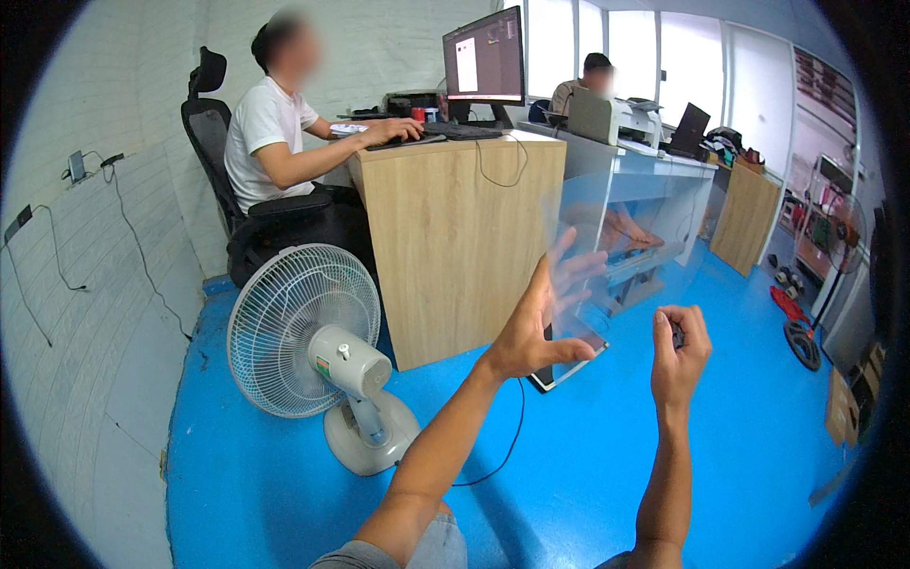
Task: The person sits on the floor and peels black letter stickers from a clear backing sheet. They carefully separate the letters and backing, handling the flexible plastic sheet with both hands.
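Observation:
My left hand [540, 327] is raised in front of the wooden desk, holding up a clear plastic sheet [630, 213]. Its long fingers lie stretched behind the sheet and show through it; the thumb sticks out to the right along the lower part. To the right, apart from the sheet, my right hand [681, 346] is closed in a fist. Something small and dark shows between its fingers, too hidden to name. Through the clear sheet a person's bare feet [630, 232] appear beneath the far desk.
A grey standing fan [308, 332] is on the blue floor [607, 474] at left. Behind it a person types at the wooden desk [455, 256] with a monitor [483, 66]. Another person sits beyond a printer [635, 123]. A second fan [839, 228] stands at right.

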Available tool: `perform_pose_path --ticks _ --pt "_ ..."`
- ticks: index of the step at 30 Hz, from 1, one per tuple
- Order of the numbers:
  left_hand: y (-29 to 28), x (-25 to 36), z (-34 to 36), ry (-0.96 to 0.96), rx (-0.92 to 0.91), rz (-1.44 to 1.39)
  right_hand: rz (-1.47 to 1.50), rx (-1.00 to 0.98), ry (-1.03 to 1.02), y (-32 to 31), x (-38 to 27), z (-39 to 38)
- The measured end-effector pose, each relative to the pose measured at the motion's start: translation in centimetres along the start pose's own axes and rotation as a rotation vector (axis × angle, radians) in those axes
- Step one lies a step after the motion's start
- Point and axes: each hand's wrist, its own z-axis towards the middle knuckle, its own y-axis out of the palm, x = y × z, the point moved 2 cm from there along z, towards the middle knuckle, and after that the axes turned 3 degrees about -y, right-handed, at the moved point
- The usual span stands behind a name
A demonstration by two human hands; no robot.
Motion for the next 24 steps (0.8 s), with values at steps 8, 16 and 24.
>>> perform_pose_path --ticks 8,16,24 --pt "-6.5 -12.0 -1.9 -0.365 0.249 0.095 -0.022 -0.357 0.421 3.7 13.7 -5.1" --pt "-16.6 -25.9 -21.3 -1.313 -0.13 0.694 -0.432 -0.732 0.443 3.2 26.3 -19.0" --pt "-17.9 -25.9 -25.9 -1.6 -0.245 0.807 -0.602 -1.161 0.811 -3.7 34.0 -27.8"
